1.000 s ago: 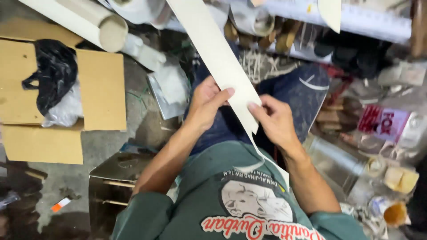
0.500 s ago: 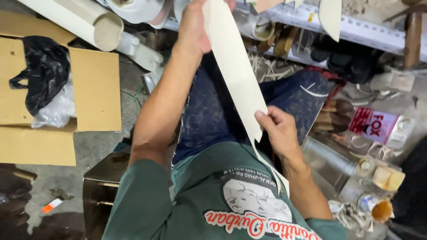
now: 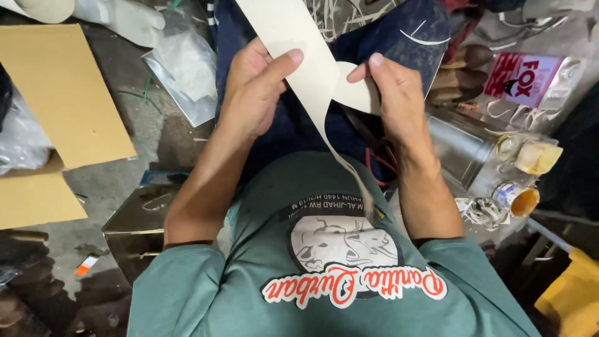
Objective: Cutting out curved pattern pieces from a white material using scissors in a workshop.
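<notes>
Cluttered workshop floor (image 3: pixel 156 137), grey and dirty, seen from above over a seated lap in dark blue trousers (image 3: pixel 399 37). Flat cardboard sheets (image 3: pixel 62 100) at left, clear plastic bag (image 3: pixel 184 68) just beyond them. Metal box (image 3: pixel 140 228) by the left elbow. At right: silver tin (image 3: pixel 458 146), small open cans (image 3: pixel 518 200), pink printed pack (image 3: pixel 524 78), yellow object (image 3: pixel 574 293) in the lower right corner.

Long cream strip (image 3: pixel 290 37) held over the lap, between both hands. Long axis runs diagonally: wide end up and left, out of frame at the top edge; narrows to a thin tail pointing down and right toward the green shirt (image 3: pixel 324 281), tip blurred near the chest. Rounded lobe of the same material curls off the strip's right edge.

Left hand (image 3: pixel 253 93) closed on the strip's left edge, thumb laid across the front face, fingers behind. Right hand (image 3: pixel 390 100) pinching the rounded lobe, thumb on top, fingers curled underneath. Hands near each other, not touching, strip between them.
</notes>
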